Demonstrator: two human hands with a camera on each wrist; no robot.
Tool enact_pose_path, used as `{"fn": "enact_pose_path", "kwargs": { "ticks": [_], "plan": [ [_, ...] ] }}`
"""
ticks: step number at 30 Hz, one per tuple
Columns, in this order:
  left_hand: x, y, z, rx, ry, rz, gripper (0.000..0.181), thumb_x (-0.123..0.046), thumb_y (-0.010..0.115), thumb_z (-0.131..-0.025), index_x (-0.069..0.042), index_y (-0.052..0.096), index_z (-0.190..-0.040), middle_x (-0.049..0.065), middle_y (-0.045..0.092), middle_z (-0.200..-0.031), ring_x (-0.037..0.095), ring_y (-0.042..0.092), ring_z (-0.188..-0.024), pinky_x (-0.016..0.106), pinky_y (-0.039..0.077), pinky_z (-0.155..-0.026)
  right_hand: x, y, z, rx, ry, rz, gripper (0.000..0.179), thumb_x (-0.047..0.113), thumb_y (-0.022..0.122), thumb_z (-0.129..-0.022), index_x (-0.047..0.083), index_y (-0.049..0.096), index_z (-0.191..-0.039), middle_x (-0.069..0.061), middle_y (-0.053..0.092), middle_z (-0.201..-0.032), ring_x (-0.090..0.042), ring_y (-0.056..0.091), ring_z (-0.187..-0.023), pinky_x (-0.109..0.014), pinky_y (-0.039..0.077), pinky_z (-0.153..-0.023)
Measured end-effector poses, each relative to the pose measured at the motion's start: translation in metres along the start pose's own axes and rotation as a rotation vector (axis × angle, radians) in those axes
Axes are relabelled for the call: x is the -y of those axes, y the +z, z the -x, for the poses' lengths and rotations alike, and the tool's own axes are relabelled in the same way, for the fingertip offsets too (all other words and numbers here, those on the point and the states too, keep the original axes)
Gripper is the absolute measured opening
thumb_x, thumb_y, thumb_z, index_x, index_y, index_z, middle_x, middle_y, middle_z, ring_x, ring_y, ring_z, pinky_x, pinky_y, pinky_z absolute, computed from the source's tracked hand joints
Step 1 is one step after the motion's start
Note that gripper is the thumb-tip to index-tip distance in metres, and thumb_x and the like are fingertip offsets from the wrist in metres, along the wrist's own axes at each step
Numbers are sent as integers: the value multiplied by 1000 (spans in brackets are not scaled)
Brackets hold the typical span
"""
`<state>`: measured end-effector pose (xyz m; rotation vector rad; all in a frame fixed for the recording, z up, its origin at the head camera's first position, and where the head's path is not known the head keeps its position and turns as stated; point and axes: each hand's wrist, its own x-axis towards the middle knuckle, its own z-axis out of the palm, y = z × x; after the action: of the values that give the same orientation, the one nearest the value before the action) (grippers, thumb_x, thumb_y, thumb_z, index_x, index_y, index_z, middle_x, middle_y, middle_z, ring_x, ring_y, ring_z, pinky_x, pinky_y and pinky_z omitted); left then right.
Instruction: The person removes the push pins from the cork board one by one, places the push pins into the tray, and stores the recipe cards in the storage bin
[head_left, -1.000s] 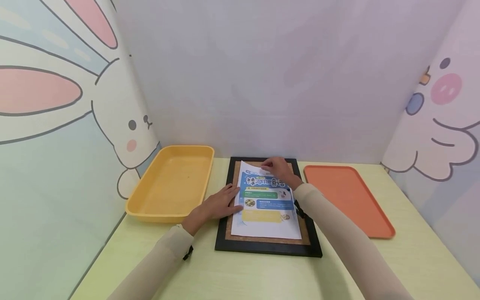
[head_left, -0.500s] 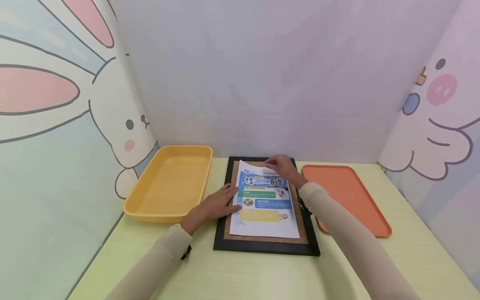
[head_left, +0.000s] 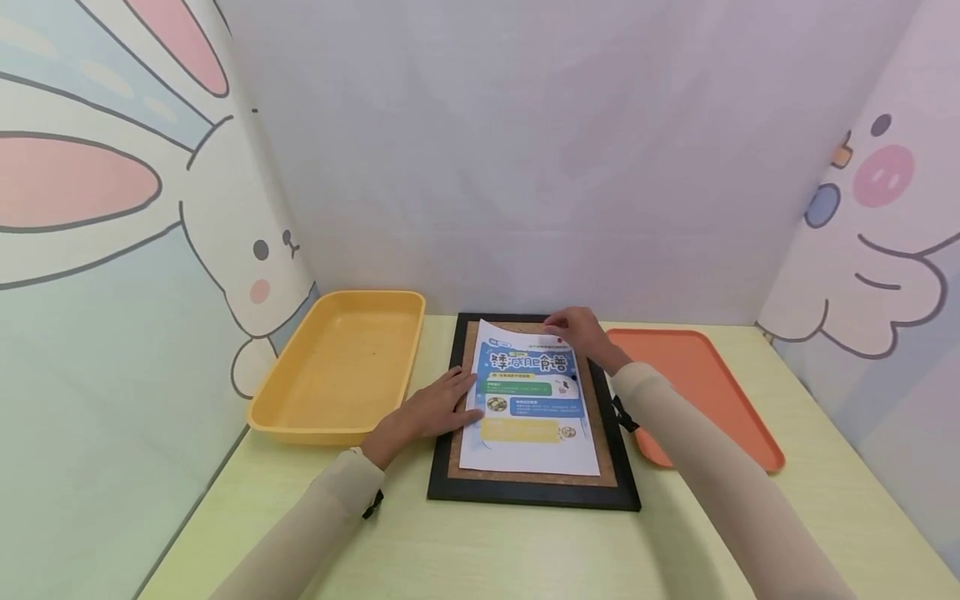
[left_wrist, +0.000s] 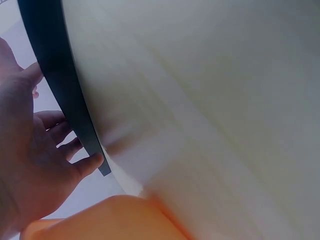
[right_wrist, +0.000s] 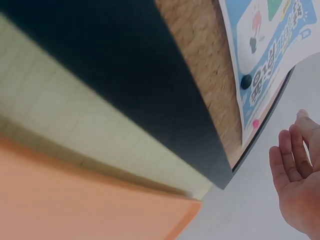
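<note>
A printed sheet (head_left: pixel 525 458) with blue, green and yellow blocks lies on a cork board (head_left: pixel 592 400) in a black frame (head_left: pixel 540 496). My left hand (head_left: pixel 431 408) rests with spread fingers on the frame's left side and the sheet's left edge. Above the sheet's top right corner hovers my right hand (head_left: pixel 585 335), fingers loosely bent; in the right wrist view the hand (right_wrist: pixel 300 175) shows nothing held. A pink-red pushpin (right_wrist: pixel 256 123) sits in the sheet near that corner. Further down the same edge is a black pushpin (right_wrist: pixel 246 81). The sheet's top left corner curls up.
A deep yellow tray (head_left: pixel 337 429) stands left of the frame. To its right lies a flat orange tray (head_left: pixel 708 392), partly behind my right forearm. A pale wall (head_left: pixel 510 208) rises behind the table (head_left: pixel 480 550).
My right hand has shifted right from the sheet's top edge, and the pink-red pushpin now shows beside its fingertips. The left hand keeps its place on the sheet and frame.
</note>
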<state>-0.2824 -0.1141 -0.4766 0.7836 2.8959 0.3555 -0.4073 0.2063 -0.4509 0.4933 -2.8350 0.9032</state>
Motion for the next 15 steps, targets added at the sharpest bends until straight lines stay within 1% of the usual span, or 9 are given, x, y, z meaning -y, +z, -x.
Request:
{"fn": "enact_pose_path", "kwargs": {
  "ticks": [4,7,10,15],
  "plan": [
    [1,1,0,-4,1,8,86,-64,53,-101,-12,30,-165,6,29,-170,28,18,-159,51,29,-123,0,-7,3,-15,-11,20,21,12,72,-100,1,77,-117,-17,74,-112,-31,67,-100,-48,55,-91],
    [1,1,1,-5,3,5,86,-64,53,-100,-12,31,-164,7,29,-170,28,18,-159,51,29,-123,-2,-11,6,-16,16,30,21,13,72,-100,1,76,-116,-17,74,-111,-32,65,-99,-49,55,-90],
    [2,2,1,-5,5,0,85,-64,53,-101,-12,31,-164,7,29,-170,28,18,-159,50,29,-123,-7,-15,8,-16,41,35,21,13,72,-100,1,76,-116,-18,73,-111,-32,64,-97,-48,55,-89],
    [3,2,0,-8,7,-7,85,-64,53,-101,-12,31,-164,6,29,-170,28,18,-159,50,29,-123,-21,-22,10,-37,32,48,21,12,72,-99,-1,76,-116,-19,73,-112,-32,63,-95,-48,56,-88]
  ]
}}
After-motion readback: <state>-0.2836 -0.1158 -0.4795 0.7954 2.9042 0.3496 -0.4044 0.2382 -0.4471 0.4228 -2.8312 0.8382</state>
